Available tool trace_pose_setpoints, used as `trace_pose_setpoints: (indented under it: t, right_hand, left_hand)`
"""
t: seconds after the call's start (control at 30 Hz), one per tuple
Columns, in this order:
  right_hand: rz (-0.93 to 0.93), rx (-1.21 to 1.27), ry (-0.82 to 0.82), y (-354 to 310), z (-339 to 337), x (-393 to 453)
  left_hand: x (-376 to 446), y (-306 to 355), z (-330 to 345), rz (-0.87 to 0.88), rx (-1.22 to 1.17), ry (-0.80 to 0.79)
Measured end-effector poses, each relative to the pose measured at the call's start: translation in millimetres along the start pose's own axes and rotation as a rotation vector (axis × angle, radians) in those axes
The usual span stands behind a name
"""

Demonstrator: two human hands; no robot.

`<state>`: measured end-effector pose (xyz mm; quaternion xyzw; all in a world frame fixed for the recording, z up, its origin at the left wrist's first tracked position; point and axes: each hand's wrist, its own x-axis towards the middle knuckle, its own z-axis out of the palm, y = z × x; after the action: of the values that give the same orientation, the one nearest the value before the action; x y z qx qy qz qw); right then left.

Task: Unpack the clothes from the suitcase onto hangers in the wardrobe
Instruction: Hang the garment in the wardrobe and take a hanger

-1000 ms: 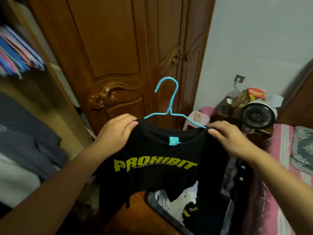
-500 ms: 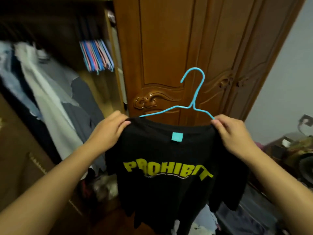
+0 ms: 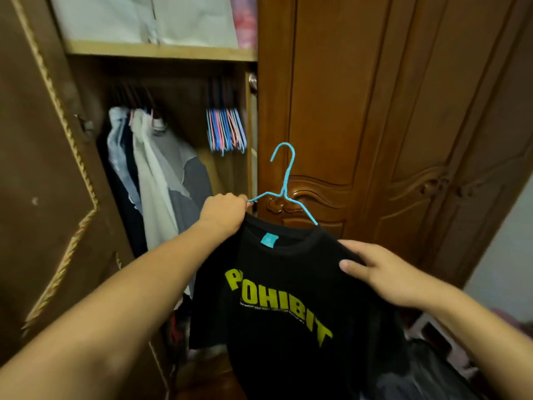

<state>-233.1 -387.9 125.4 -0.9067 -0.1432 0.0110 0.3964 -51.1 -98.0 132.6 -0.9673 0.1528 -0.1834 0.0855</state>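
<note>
A black T-shirt (image 3: 288, 307) with yellow-green lettering hangs on a light blue wire hanger (image 3: 284, 180), held up in front of the open wardrobe (image 3: 161, 51). My left hand (image 3: 223, 210) grips the shirt's left shoulder and the hanger's left arm. My right hand (image 3: 383, 275) holds the right shoulder lower down, thumb on the front of the fabric, so the shirt tilts down to the right. The hanger's hook points up, free of the rail. The suitcase is barely visible at the bottom right.
Inside the wardrobe hang several garments (image 3: 150, 174) on the left and a bunch of empty coloured hangers (image 3: 226, 131) on the right. The open door (image 3: 43, 183) stands at my left. Closed carved doors (image 3: 375, 140) fill the right. Folded items lie on the upper shelf.
The view has swung left and up toward the open wardrobe. The shirt on its hanger has moved closer to the opening and tilted, my right hand dropping lower than my left.
</note>
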Motion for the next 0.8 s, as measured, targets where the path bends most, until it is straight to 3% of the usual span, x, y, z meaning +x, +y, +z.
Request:
trace_pose_setpoints:
  t: [0.07,0.13,0.2,0.3,0.37,0.47,0.57,0.67,0.8]
  right_hand:
    - [-0.056,0.034,0.076,-14.6,18.3,10.3]
    - [-0.095,-0.107,0.114,-22.7,35.2,28.7]
    - [-0.084,-0.214,0.131,-21.2,53.3,51.1]
    - [0.037,-0.183,0.136,-20.6,77.2,88.8]
    - [0.068,-0.196,0.197,-34.5,81.9,118.6]
    - [-0.017,-0.253,0.316,-73.3,72.6,173.7]
    - [-0.089,-0.27,0.365,-123.3,69.8,238.4]
    - [-0.069,-0.232,0.313,-166.1,89.6,299.3]
    - [-0.018,-0.211,0.283,-177.2,115.5,362.4]
  left_hand:
    - [12.7,-0.8,-0.6,-0.104,-0.164,-0.054]
    - [23.5,-12.0,1.0,-0.225,-0.373,-0.148]
    - [28.9,-32.6,4.2,-0.268,-0.414,-0.22]
    - [27.7,-93.4,12.5,-0.273,-0.249,-0.214]
    - [27.2,-151.2,6.2,-0.316,-0.013,-0.111]
    - [30.9,-232.3,-32.7,-0.437,0.395,0.071]
    - [42.0,-289.7,-69.6,-0.542,0.679,0.155]
    - [56.9,-307.7,-83.8,-0.58,0.764,0.203]
    - [78.1,-303.7,-67.8,-0.602,0.675,0.239]
